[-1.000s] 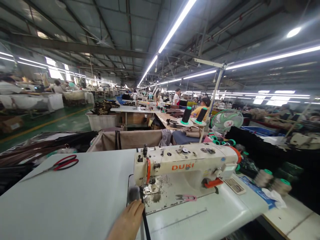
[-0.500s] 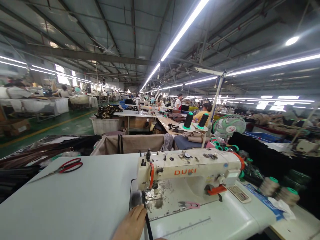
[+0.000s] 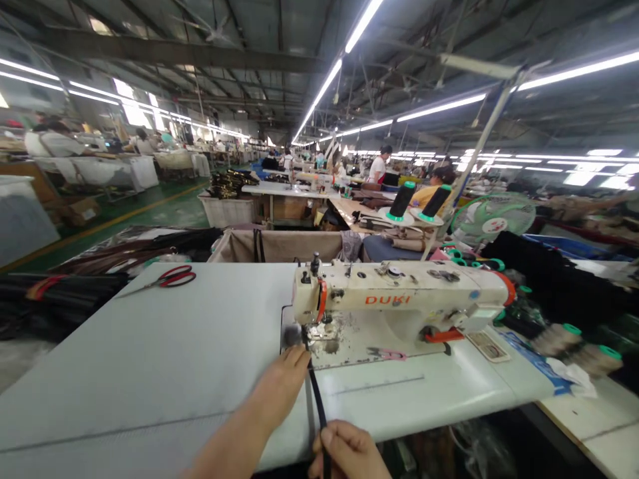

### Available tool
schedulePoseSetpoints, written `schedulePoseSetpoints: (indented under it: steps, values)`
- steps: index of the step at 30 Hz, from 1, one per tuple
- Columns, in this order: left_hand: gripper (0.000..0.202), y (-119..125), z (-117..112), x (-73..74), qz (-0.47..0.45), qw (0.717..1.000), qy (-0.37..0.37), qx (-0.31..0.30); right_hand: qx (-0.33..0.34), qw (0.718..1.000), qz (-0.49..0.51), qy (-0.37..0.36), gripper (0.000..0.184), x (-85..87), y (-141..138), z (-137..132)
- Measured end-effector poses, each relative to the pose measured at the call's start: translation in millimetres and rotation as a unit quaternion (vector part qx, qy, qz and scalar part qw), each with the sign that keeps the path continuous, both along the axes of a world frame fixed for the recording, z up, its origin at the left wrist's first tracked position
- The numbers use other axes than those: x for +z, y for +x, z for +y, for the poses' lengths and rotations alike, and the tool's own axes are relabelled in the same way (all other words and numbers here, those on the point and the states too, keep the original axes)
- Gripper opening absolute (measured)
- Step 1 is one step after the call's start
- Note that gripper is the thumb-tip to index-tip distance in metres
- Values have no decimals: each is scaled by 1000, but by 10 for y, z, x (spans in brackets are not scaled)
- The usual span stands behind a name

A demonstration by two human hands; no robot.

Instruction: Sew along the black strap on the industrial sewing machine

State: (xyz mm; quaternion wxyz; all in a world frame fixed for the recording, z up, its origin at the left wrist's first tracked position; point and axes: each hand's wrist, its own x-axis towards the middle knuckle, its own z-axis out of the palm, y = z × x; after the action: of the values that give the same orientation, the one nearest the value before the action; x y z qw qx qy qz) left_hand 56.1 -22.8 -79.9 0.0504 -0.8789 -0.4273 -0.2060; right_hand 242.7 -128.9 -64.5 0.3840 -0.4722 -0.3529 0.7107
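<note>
A narrow black strap (image 3: 318, 394) runs from under the presser foot of the white sewing machine (image 3: 399, 286) down over the table's front edge. My left hand (image 3: 288, 374) lies beside the needle area, fingers closed at the strap's left edge and pressing it near the foot. Lower down, at the table edge, my right hand (image 3: 348, 449) pinches the strap between thumb and fingers. Pink thread snips (image 3: 389, 354) rest on the machine bed, right of the needle. The far end of the strap, past the foot, is hidden.
Red-handled scissors (image 3: 174, 277) lie at the table's far left. Behind the machine stands a beige fabric bin (image 3: 299, 246). Black thread cones (image 3: 401, 201) and a green fan (image 3: 494, 216) are at the back right. Dark strips (image 3: 74, 293) are piled left of the table.
The view has tipped down and turned left, so the machine appears higher and further right. My right hand has come fully into view, holding the strap. My left hand stays by the presser foot.
</note>
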Motion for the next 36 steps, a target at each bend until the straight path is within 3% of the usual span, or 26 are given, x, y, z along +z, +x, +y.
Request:
schedulePoseSetpoints:
  steps: [5,15,25,36]
  values:
    - [29,-20,-5,140,1,1000,-10,-10,-16,999,-49,-13,63,36,-30,-144]
    - [35,-48,60,1,-21,1000,-7,-12,-27,998,-49,5,49,298,-52,-276]
    - [38,-22,132,-90,-8,1000,-21,0,-4,999,-38,-29,54,231,7,-302]
    - [36,-42,74,-29,4,1000,0,3,8,999,-33,-29,53,202,18,-319]
